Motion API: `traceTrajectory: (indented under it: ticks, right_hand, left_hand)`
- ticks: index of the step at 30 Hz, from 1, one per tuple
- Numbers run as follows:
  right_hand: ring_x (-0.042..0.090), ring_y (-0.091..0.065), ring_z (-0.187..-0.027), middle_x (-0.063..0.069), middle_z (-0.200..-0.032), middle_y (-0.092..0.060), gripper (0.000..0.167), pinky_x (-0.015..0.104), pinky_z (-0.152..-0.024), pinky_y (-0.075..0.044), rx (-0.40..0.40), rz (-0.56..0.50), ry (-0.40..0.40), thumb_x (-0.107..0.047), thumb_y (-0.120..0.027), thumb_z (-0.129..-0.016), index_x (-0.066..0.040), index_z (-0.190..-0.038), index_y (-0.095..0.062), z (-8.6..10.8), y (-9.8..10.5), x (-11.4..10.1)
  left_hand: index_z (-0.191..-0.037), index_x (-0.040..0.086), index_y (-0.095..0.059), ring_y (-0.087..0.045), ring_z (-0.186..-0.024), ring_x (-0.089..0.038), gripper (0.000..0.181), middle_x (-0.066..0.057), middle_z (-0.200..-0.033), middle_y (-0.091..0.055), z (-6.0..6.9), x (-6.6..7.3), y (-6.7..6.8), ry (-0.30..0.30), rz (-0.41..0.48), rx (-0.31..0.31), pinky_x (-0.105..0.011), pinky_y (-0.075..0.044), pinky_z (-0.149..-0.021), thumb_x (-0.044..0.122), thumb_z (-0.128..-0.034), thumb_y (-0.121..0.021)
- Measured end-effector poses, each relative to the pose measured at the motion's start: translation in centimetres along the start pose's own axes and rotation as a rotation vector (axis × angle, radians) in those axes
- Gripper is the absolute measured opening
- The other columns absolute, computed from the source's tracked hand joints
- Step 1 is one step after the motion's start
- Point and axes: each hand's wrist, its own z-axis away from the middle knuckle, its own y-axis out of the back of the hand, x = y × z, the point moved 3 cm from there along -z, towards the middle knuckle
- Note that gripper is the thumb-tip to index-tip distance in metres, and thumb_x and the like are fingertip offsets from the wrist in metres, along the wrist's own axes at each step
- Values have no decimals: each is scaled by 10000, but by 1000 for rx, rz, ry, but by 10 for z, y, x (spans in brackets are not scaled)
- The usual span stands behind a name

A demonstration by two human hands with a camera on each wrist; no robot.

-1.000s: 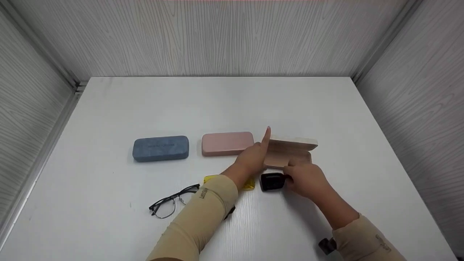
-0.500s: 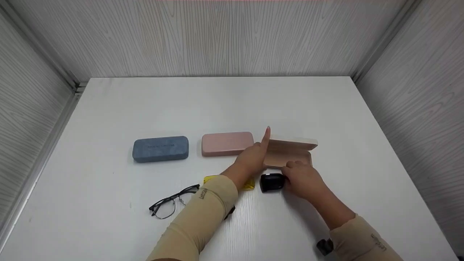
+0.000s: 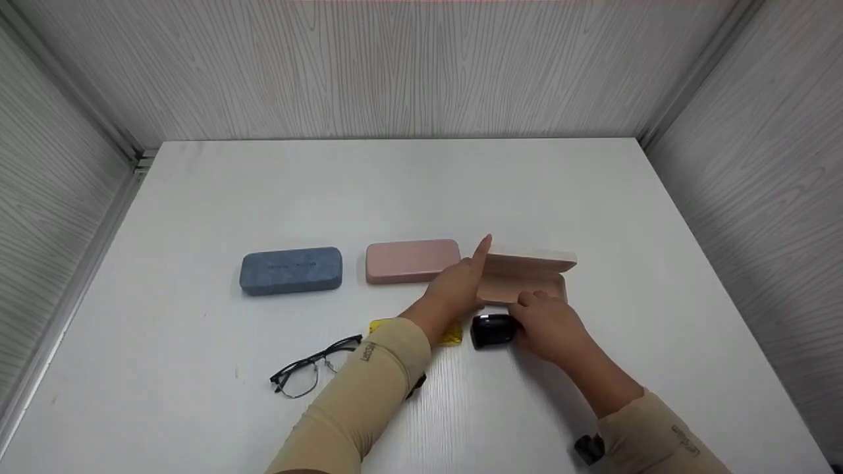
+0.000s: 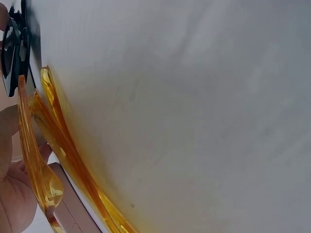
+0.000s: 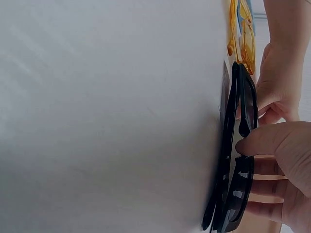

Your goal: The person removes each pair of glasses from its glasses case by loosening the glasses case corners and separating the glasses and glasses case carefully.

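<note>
My left hand (image 3: 454, 286) grips the left end of an open glasses case (image 3: 527, 266), its index finger pointing up beside the raised lid. The case has a pale outside and pinkish-tan inside; the left end is hidden behind the hand. Just in front of it, my right hand (image 3: 550, 326) holds black sunglasses (image 3: 492, 330). In the right wrist view its thumb presses near the bridge of the sunglasses (image 5: 238, 194), fingers behind the frame. Yellow transparent glasses (image 3: 451, 334) lie under the left forearm, partly covered; their amber temple (image 4: 73, 155) shows in the left wrist view.
A closed pink glasses case (image 3: 413, 261) lies left of the left hand. Farther left lies a closed blue case (image 3: 291, 270). Black-framed clear glasses (image 3: 309, 367) rest in front, partly behind the left sleeve (image 3: 369, 388). Wood-grain panels (image 3: 421, 72) border the white table (image 3: 395, 184).
The right hand has shifted slightly left along the sunglasses, which tilted a little. The left hand's raised index finger has dipped slightly; the open case stays in place.
</note>
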Motion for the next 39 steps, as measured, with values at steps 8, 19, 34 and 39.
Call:
traceTrajectory:
  ticks: [8,19,34,39]
  right_hand:
    - [219,-502,-733,30,-782,-519,167,343,-602,-440,59,6,21,-114,-715,-704,-103,-851,-637,1,4,1]
    - [224,-489,-714,37,-767,-511,143,348,-575,-430,84,21,34,-136,-713,-718,-102,-821,-621,1,5,2]
    - [253,-556,-913,52,-971,-602,266,424,-716,-475,-75,-107,-90,-282,-662,-793,-97,-984,-658,-6,44,32]
    - [255,-559,-913,75,-976,-600,285,439,-770,-453,-63,-296,-166,-280,-626,-850,-70,-1043,-638,-11,62,63]
  left_hand:
    - [-1459,152,95,-551,-1076,-207,1087,-105,-1167,-578,1,-2,-1,9,24,-1,-317,-423,-939,192,-760,-736]
    - [-1459,108,70,-495,-1169,-226,1072,-123,-1192,-574,1,-3,-1,-6,26,6,-325,-385,-983,188,-757,-737]
    - [-1461,147,89,-534,-1110,-227,1089,-124,-1243,-540,2,-2,-1,29,49,-22,-327,-416,-948,213,-760,-742]
    - [-1454,150,118,-564,-1048,-214,1090,-112,-1204,-556,3,-1,0,24,41,-38,-330,-423,-937,237,-775,-731]
